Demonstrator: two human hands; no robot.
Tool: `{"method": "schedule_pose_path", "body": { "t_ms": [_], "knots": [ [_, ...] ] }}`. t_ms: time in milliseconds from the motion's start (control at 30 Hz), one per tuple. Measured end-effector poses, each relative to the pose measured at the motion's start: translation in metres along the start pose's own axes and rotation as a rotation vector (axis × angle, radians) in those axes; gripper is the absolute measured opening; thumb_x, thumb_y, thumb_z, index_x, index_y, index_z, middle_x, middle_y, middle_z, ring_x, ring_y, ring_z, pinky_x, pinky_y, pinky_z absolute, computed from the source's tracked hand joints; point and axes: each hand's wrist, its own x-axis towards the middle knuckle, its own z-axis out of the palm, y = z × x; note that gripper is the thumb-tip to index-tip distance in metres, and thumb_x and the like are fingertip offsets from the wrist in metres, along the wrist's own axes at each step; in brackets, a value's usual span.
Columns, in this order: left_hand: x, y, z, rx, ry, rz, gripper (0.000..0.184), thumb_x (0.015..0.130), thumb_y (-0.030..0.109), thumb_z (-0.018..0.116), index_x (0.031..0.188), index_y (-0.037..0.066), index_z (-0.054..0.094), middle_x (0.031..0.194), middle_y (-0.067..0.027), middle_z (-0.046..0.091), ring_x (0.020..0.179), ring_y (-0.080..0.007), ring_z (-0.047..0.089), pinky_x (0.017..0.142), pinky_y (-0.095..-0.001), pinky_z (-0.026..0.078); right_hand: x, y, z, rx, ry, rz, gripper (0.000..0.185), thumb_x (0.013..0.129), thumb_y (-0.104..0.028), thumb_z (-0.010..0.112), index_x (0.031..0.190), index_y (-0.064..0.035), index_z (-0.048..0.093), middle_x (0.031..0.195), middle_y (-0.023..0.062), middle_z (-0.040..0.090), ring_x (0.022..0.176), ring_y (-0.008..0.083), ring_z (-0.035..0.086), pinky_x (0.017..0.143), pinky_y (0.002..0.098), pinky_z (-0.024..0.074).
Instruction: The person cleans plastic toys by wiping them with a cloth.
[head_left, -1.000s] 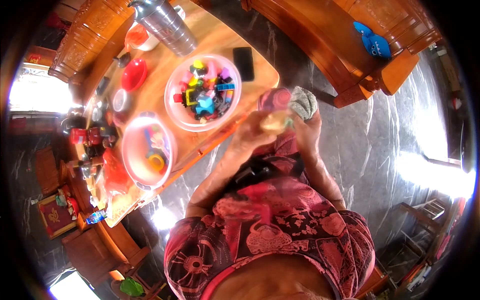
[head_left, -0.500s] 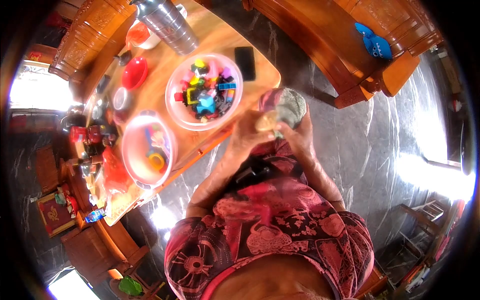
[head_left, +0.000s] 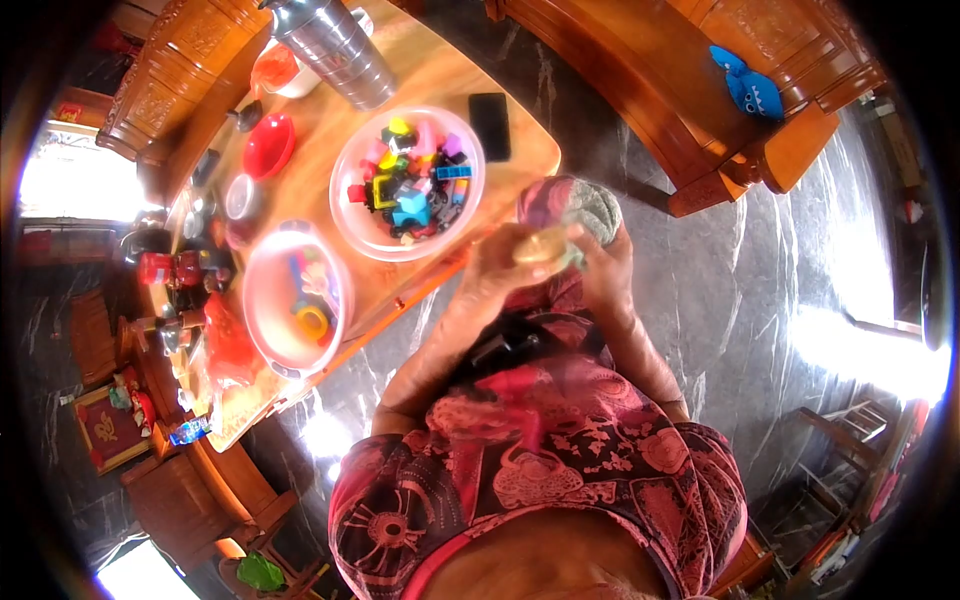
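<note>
My left hand (head_left: 490, 262) is closed around a small yellowish-tan piece (head_left: 541, 246), held above my lap. It looks like a toy part, but its exact kind is not clear. My right hand (head_left: 606, 268) grips a grey-green cloth (head_left: 590, 205) that drapes over my knee, its fingers close against the piece. Beside my left hand, on the wooden table (head_left: 440, 72), stands a round pale tub (head_left: 342, 215) full of colourful toy blocks. Nearer the table's front edge is a second pinkish tub (head_left: 262, 335) with a few toys, among them a yellow ring (head_left: 311, 321).
A black phone (head_left: 490, 127) lies near the table corner. Behind the tubs are a steel flask (head_left: 335, 55), a red bowl (head_left: 269, 147) and a red plastic bag (head_left: 228, 345). A wooden bench (head_left: 640, 90) with a blue toy (head_left: 750, 88) stands across the floor.
My right hand has shifted slightly right and up with the cloth. The yellowish piece in my left hand has turned and shows more of its length.
</note>
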Motion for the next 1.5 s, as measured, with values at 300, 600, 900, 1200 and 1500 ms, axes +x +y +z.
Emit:
{"method": "schedule_pose_path", "body": {
  "t_ms": [300,600,900,1200,1500],
  "knots": [
    [0.000,0.002,0.003,-0.052,-0.095,-0.047,0.063,0.063,0.006,0.078,0.118,-0.004,0.049,0.115,-0.0134,0.058,0.106,-0.0216,0.056,0.094,-0.0330,0.046,0.009,0.024,-0.014,0.163,0.014,-0.021,0.049,0.077,-0.007,0.071,0.120,-0.0028,0.050,0.107,0.0037,0.059,0.098,0.0138,0.056,0.086,0.0268,0.0446],
    [0.001,0.018,0.018,-0.127,-0.082,-0.045,0.061,0.066,0.008,0.077,0.119,-0.004,0.049,0.113,-0.0131,0.058,0.104,-0.0207,0.056,0.092,-0.0328,0.045,0.001,0.008,-0.008,0.183,-0.031,0.078,0.048,0.080,-0.007,0.069,0.122,-0.0021,0.047,0.108,0.0058,0.059,0.099,0.0151,0.056,0.088,0.0279,0.0446],
    [0.000,0.017,0.010,-0.165,-0.138,-0.050,0.055,0.072,0.011,0.076,0.118,-0.003,0.049,0.115,-0.0144,0.057,0.105,-0.0210,0.056,0.092,-0.0319,0.046,0.000,0.013,-0.003,0.187,0.004,-0.060,0.048,0.080,-0.007,0.068,0.123,-0.0021,0.046,0.108,0.0053,0.058,0.099,0.0155,0.055,0.089,0.0283,0.0427],
    [0.000,0.012,0.007,-0.187,-0.192,-0.107,0.059,0.080,0.018,0.069,0.128,-0.004,0.041,0.121,-0.0160,0.054,0.102,-0.0245,0.058,0.081,-0.0330,0.052,0.005,0.014,-0.008,0.229,0.094,-0.142,0.043,0.080,-0.002,0.067,0.120,-0.0025,0.050,0.105,0.0035,0.059,0.096,0.0141,0.056,0.085,0.0271,0.0445],
    [0.001,0.011,0.011,-0.162,-0.143,-0.089,0.062,0.084,0.024,0.065,0.131,-0.005,0.037,0.120,-0.0159,0.054,0.099,-0.0231,0.059,0.081,-0.0330,0.052,0.007,0.017,-0.013,0.180,0.129,-0.114,0.042,0.080,-0.001,0.067,0.119,-0.0025,0.051,0.103,0.0025,0.059,0.093,0.0128,0.056,0.083,0.0258,0.0449]
  ]
}}
